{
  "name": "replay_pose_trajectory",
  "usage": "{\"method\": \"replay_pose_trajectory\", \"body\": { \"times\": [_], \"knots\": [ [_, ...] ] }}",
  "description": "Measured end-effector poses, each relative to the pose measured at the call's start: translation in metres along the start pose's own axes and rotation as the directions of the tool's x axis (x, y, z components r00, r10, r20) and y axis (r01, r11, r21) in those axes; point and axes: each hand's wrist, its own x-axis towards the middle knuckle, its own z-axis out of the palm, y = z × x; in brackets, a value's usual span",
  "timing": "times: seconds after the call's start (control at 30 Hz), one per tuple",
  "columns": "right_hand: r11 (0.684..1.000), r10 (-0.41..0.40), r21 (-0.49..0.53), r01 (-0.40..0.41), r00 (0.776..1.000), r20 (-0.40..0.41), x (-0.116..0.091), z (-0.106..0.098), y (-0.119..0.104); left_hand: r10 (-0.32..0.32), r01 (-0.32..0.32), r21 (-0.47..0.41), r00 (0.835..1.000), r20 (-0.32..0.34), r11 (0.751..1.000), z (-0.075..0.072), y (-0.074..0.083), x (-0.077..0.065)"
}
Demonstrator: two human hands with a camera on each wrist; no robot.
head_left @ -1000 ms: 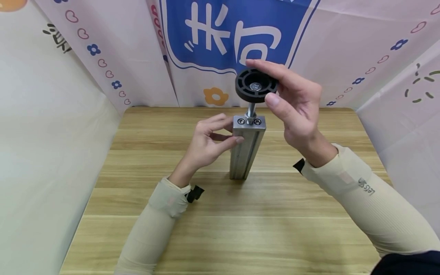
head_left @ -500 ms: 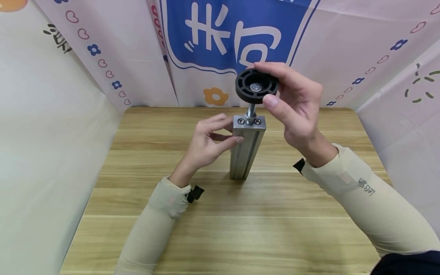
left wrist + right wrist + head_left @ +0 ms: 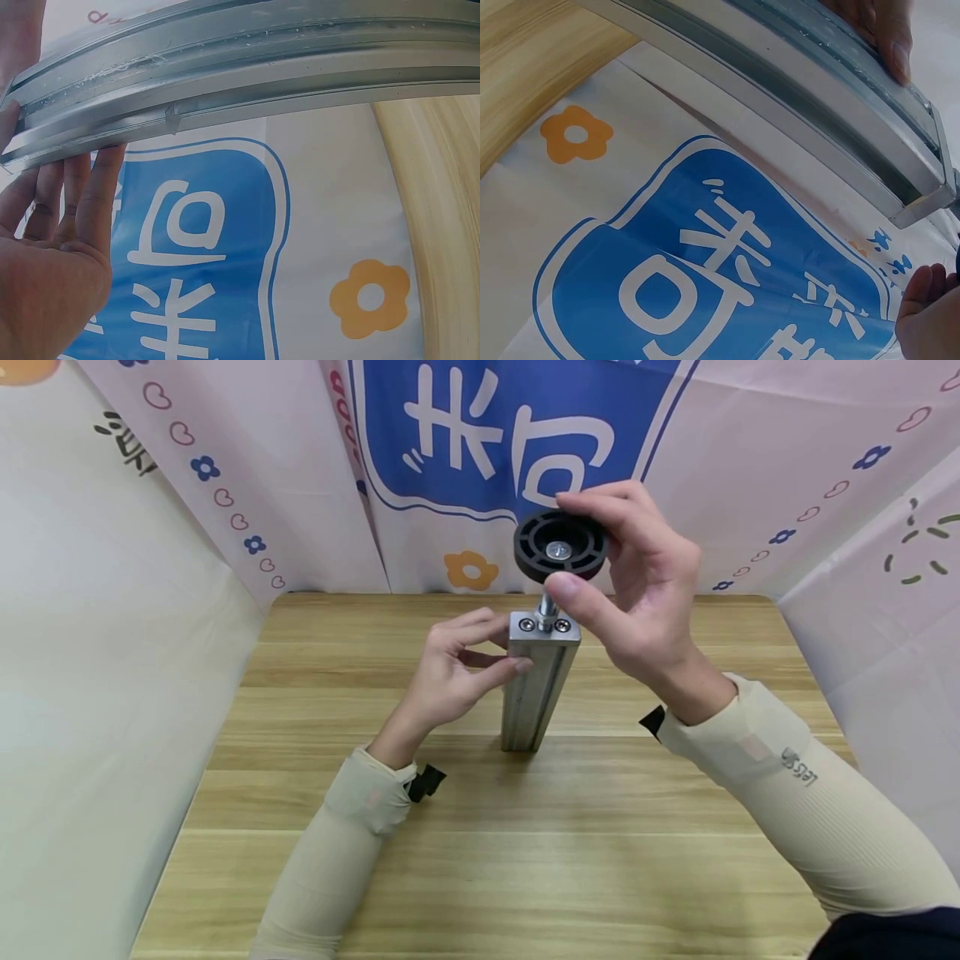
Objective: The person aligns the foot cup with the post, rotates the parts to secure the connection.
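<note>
An aluminium profile (image 3: 531,702) stands upright on the wooden table, capped by a metal end plate (image 3: 525,639) with two screws. From the plate rises a threaded stud (image 3: 550,602) bearing a black round levelling foot (image 3: 534,564). My left hand (image 3: 459,670) grips the profile near its top, thumb on the near face and fingers behind. My right hand (image 3: 648,581) holds the foot's rim, thumb at the near edge and fingers at the far right. The left wrist view shows left fingers (image 3: 97,202) along the profile's edge. In the right wrist view, the right hand (image 3: 930,315) is partly cut off.
The wooden table (image 3: 480,868) ends at a printed cloth backdrop (image 3: 750,460) with a blue panel (image 3: 382,410). White cloth walls (image 3: 90,652) flank both sides. A black wrist mount (image 3: 426,783) sits at the left cuff.
My right thumb has slid left along the foot's near rim, and the right fingers have shifted at its far side. The left hand and the profile stay in place.
</note>
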Motion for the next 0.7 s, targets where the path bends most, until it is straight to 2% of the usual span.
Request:
{"method": "replay_pose_trajectory", "body": {
  "times": [0.4,0.7],
  "knots": [
    [0.999,0.002,-0.034,-0.004,0.999,-0.048,0.0025,0.0007,0.0009,0.002,-0.002,0.016,1.000,-0.002,1.000,0.0001,-0.0004,-0.0007],
    [0.999,-0.001,0.054,0.002,1.000,-0.009,0.0002,0.0012,-0.0006,0.003,-0.003,-0.005,1.000,0.000,1.000,0.0006,-0.0023,-0.0001]
  ]
}}
